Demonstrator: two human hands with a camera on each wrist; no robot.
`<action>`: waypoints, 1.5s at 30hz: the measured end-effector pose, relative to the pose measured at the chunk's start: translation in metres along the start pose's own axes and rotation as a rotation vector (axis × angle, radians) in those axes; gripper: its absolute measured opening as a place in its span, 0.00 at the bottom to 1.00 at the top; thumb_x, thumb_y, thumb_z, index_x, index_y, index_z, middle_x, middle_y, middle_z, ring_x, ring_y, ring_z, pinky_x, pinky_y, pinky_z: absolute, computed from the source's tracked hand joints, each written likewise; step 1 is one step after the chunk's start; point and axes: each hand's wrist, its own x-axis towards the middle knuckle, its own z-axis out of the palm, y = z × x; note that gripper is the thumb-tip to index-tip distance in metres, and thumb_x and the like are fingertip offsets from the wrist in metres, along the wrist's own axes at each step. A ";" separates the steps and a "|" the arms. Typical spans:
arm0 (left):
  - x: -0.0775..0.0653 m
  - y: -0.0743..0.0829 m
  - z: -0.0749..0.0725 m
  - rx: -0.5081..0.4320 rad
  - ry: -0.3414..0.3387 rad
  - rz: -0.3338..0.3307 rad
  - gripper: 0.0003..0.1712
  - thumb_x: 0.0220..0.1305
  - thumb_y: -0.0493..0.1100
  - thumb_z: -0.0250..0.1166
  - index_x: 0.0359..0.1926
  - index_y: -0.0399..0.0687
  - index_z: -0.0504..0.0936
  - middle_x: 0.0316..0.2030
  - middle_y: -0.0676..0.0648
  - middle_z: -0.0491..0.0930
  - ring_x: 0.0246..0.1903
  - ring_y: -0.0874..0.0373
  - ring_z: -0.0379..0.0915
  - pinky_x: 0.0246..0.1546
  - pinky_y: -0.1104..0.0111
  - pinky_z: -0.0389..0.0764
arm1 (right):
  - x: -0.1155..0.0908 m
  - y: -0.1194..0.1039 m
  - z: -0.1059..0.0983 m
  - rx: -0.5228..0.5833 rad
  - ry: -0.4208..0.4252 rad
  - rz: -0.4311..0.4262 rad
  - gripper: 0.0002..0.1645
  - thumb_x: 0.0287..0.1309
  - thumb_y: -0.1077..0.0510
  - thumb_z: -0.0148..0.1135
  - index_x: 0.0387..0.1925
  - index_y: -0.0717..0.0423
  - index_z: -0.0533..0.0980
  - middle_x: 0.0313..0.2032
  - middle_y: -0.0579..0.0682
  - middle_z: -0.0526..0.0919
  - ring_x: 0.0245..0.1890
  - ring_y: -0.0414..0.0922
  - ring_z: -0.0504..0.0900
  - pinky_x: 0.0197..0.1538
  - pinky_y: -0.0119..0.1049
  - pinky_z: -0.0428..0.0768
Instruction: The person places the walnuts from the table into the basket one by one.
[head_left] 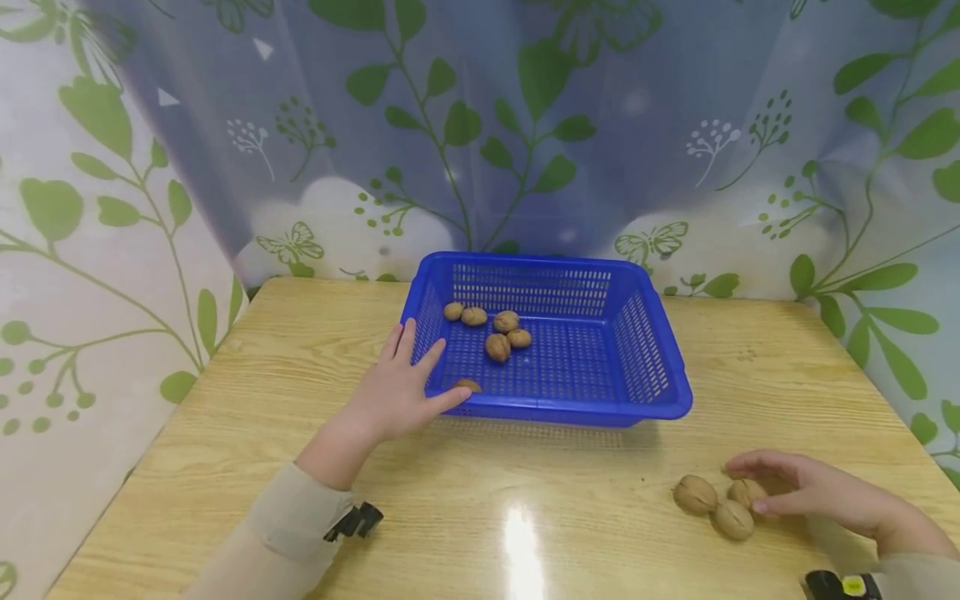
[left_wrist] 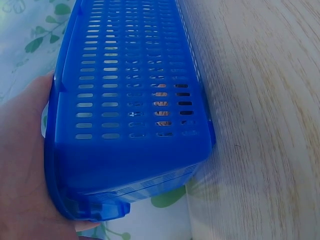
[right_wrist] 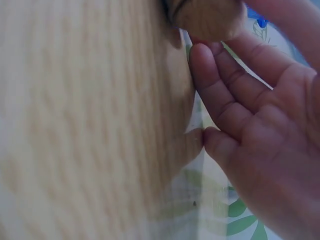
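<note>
A blue plastic basket (head_left: 540,408) with slotted walls stands on the table, several walnuts (head_left: 498,347) lying toward its left side. My left hand (head_left: 401,387) rests on its near-left corner, fingers spread over the left rim and thumb along the near rim. In the left wrist view, the basket's slotted wall (left_wrist: 130,150) fills the middle, with that hand (left_wrist: 25,160) at its rim. My right hand (head_left: 817,492) holds a walnut (head_left: 745,490) between thumb and fingers at table level. Two more walnuts (head_left: 695,495) lie against it. In the right wrist view, a walnut (right_wrist: 212,20) partly covers the fingertips.
The wooden table (head_left: 585,508) has light glare near its front. Behind it hangs a leaf-patterned curtain (head_left: 480,125), close to the basket's far rim. More patterned cloth (head_left: 90,250) hangs along the left side. Black straps (head_left: 354,521) sit on the wrists.
</note>
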 end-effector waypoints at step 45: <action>0.000 0.000 0.001 0.005 0.006 0.005 0.52 0.57 0.78 0.42 0.70 0.46 0.57 0.69 0.29 0.35 0.68 0.36 0.27 0.58 0.43 0.59 | 0.049 -0.125 -0.024 -0.191 0.295 0.037 0.24 0.67 0.53 0.52 0.60 0.62 0.67 0.56 0.58 0.73 0.50 0.28 0.71 0.48 0.27 0.72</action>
